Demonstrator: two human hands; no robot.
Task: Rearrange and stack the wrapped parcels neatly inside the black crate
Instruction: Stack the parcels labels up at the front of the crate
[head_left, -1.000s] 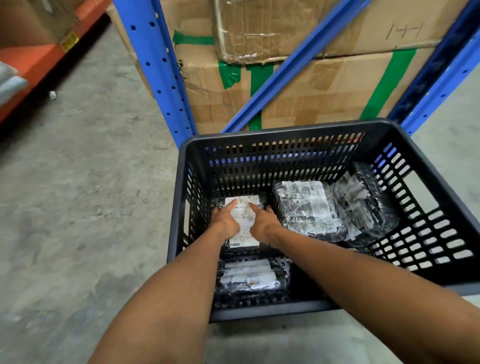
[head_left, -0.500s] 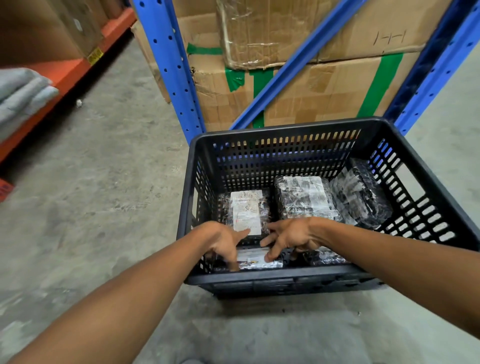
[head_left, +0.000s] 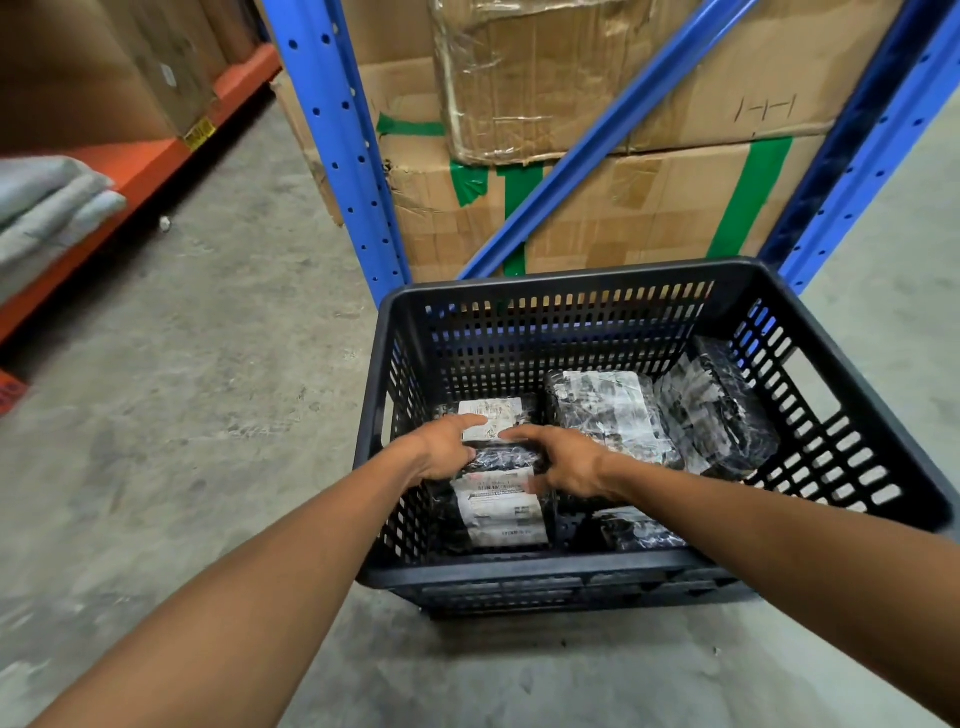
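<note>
The black crate (head_left: 524, 571) stands on the floor in front of me with several black-wrapped parcels inside. My left hand (head_left: 441, 454) and my right hand (head_left: 569, 462) both grip the far edge of the near-left parcel (head_left: 500, 512), which is tilted up with its white label facing me. Behind it lies another labelled parcel (head_left: 492, 411), partly hidden by my fingers. A larger parcel (head_left: 608, 410) sits at the back middle. A further parcel (head_left: 719, 410) leans against the right wall. A small parcel (head_left: 636, 531) lies near the front right, partly under my right forearm.
Blue rack uprights (head_left: 337, 145) and a diagonal brace (head_left: 597, 140) rise right behind the crate, with taped cardboard boxes (head_left: 649, 208) stacked between them. An orange shelf beam (head_left: 135, 171) with grey bundles (head_left: 47, 208) runs along the left. Bare concrete floor (head_left: 182, 415) lies left of the crate.
Both hands left the back-left parcel, came to the near-left one and took hold of it. That parcel is now tipped up off the crate floor. The view has shifted.
</note>
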